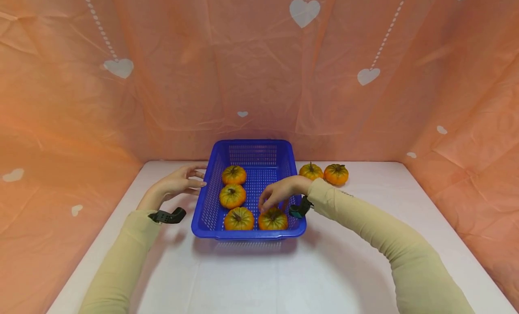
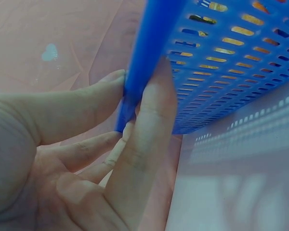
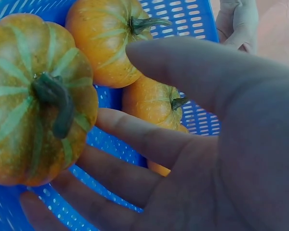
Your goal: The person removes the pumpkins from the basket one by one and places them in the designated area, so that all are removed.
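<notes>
A blue plastic basket [image 1: 247, 234] with slotted walls stands on the white table. My left hand [image 1: 180, 183] pinches its left rim, the thumb on one side and the index finger on the other in the left wrist view. Inside the basket, my right hand [image 1: 281, 191] reaches over the right side, fingers spread and slightly bent beside the front right pumpkin [image 1: 273, 220]. In the right wrist view the fingertips lie right at that pumpkin's [image 3: 38, 101] side, with the thumb well away from it. Another pumpkin [image 1: 239, 220] sits to its left at the front.
Two more pumpkins, a middle one [image 1: 232, 196] and a rear one [image 1: 234, 175], line the basket's left side. Behind my right forearm, two pumpkins [image 1: 311, 171] [image 1: 336, 174] rest on the table [image 1: 239, 278]. Orange cloth [image 1: 259, 79] with white hearts encloses the back and sides.
</notes>
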Demonstrator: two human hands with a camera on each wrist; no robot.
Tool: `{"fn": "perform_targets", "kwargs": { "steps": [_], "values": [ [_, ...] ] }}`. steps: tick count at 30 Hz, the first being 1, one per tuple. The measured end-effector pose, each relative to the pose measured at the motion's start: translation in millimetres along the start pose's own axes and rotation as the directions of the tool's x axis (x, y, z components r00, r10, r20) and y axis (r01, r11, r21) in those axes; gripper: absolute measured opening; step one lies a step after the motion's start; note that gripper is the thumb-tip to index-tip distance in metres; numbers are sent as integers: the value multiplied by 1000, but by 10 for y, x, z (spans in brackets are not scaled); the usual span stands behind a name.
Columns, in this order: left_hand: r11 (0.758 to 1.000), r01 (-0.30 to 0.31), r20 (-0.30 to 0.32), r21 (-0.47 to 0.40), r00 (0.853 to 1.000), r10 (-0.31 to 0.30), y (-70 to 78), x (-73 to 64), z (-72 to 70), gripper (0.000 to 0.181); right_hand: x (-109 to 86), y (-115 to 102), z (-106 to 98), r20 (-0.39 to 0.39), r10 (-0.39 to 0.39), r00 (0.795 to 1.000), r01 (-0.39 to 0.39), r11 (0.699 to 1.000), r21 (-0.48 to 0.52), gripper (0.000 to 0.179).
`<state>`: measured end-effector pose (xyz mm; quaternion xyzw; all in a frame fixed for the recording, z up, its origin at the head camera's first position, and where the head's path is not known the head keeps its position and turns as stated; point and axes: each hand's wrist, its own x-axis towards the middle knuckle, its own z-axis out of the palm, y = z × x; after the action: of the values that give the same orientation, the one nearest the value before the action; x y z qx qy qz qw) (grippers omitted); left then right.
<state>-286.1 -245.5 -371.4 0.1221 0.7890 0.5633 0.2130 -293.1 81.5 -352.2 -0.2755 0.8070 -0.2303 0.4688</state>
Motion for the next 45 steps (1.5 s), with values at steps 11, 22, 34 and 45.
{"fn": "perform_targets", "kwargs": {
  "steps": [11,22,34,45],
  "values": [
    [1000,7,-6,14,1000,-6,-3,-3,8,69,29,6,14,-8,16,1000,-16,999,-29,22],
    [1000,-21,6,23,1000,21,-5,-8,8,68,-7,-5,0,34,-7,999,8,1000,-31,22],
    [1000,10,-17,22,1000,-10,11,-20,13,68,2,-3,-2,59,-34,998,37,999,-39,23],
    [999,11,-27,36,1000,-10,-2,-10,7,68,21,30,9,62,-51,997,53,998,-26,26]
  ]
}}
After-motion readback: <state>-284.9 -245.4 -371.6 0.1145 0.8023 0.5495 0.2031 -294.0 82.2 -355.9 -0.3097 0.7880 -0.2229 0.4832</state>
